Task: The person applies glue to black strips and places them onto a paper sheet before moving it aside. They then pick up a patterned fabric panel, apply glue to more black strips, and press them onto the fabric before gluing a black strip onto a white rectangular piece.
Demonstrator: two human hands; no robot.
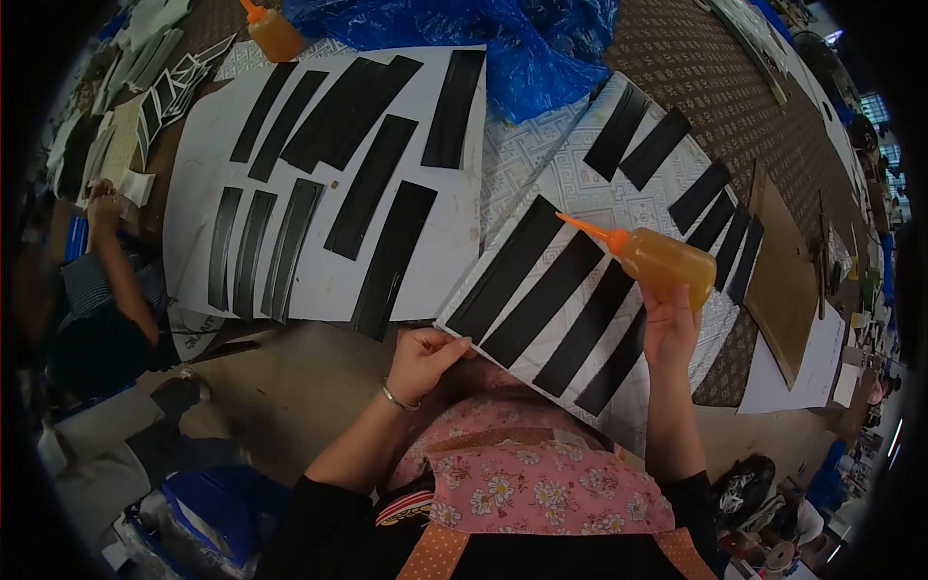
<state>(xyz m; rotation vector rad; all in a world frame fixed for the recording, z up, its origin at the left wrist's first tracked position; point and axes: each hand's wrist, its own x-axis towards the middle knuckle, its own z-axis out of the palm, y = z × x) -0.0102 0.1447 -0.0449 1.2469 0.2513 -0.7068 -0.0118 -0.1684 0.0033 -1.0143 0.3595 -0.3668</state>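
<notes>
In my right hand (671,324) is a squeeze bottle (675,267) of amber liquid, tilted on its side. Its orange nozzle (592,230) points left, its tip at the upper end of a black strip (507,266). That strip and several others lie on a patterned board (628,208) in front of me. My left hand (430,362) has its thumb on the board's near left corner, beside the strip's lower end; the fingers are curled at the edge, partly hidden. Left of it, more black strips (372,188) lie on a white board (198,184), some with shiny streaks.
A second amber bottle (275,37) stands at the upper left, beside blue plastic sheeting (546,58). On the right are a brown board (783,280) and white paper (807,362). Another person's arm (126,275) is at the far left, by stacked pieces.
</notes>
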